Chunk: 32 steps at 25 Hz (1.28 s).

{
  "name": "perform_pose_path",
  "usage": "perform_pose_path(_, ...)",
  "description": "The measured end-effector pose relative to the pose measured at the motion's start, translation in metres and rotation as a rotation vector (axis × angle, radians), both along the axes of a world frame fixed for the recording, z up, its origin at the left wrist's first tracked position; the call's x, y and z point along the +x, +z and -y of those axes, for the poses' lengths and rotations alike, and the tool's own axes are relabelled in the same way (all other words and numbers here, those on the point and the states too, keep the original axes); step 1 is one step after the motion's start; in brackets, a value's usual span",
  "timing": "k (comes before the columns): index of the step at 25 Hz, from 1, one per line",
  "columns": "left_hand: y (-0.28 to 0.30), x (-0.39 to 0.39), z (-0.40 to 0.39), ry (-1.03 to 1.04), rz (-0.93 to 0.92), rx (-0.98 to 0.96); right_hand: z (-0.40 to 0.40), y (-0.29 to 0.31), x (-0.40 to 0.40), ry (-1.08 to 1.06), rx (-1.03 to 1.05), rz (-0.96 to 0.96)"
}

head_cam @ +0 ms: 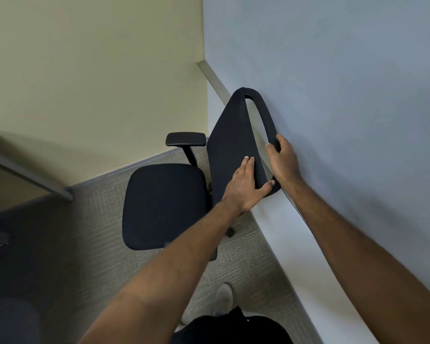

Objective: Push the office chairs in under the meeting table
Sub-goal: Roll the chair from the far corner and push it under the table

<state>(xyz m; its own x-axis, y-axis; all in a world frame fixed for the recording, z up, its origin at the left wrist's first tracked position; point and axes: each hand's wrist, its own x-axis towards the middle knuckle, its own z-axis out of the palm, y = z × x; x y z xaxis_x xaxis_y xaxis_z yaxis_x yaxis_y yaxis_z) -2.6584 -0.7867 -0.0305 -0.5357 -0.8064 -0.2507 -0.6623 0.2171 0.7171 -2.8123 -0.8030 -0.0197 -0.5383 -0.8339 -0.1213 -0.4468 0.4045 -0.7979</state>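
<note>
A black office chair [164, 204] stands in the room's corner with its backrest close to the blue-grey wall on the right. Its seat faces left, and one armrest [185, 139] shows at the far side. My left hand [246, 186] lies flat on the front of the backrest near its lower right edge, thumb hooked around the rim. My right hand [282, 160] is wrapped around the backrest's curved outer frame. A table edge [30, 180] shows at the far left, only partly in view.
A blue-grey wall [333, 95] with a ledge and white lower panel [296, 244] runs along the right. A pale yellow wall [85, 83] lies ahead. Grey carpet [90, 219] covers the floor. My shoe [222, 297] is near the bottom centre.
</note>
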Motion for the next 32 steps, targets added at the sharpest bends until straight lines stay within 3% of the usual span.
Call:
perform_pose_path(3,0.003,0.001,-0.001,-0.005,0.015,0.027,-0.014,0.006,0.005,-0.051,-0.094,0.035)
perform_pose_path(7,0.009,0.009,-0.003,0.0,0.04,0.035,-0.023,0.02,-0.007,-0.188,-0.066,-0.026)
perform_pose_path(12,0.018,0.011,-0.01,-0.032,0.076,0.029,-0.038,0.026,-0.015,-0.178,-0.046,0.133)
perform_pose_path(15,0.02,0.016,-0.017,-0.05,0.115,0.053,-0.047,0.016,-0.011,-0.148,-0.001,0.045)
perform_pose_path(18,0.025,0.028,-0.027,-0.123,0.192,0.032,-0.052,0.008,-0.004,-0.146,-0.062,-0.183)
perform_pose_path(24,0.028,0.097,-0.053,-0.272,0.174,0.023,-0.071,-0.007,0.023,0.267,-0.253,-0.721)
perform_pose_path(28,0.028,0.16,-0.067,-0.339,0.175,0.066,-0.084,-0.01,0.056,0.489,-0.24,-0.65)
perform_pose_path(32,0.025,0.223,-0.074,-0.354,0.287,0.041,-0.102,-0.006,0.097,0.744,-0.007,-0.628)
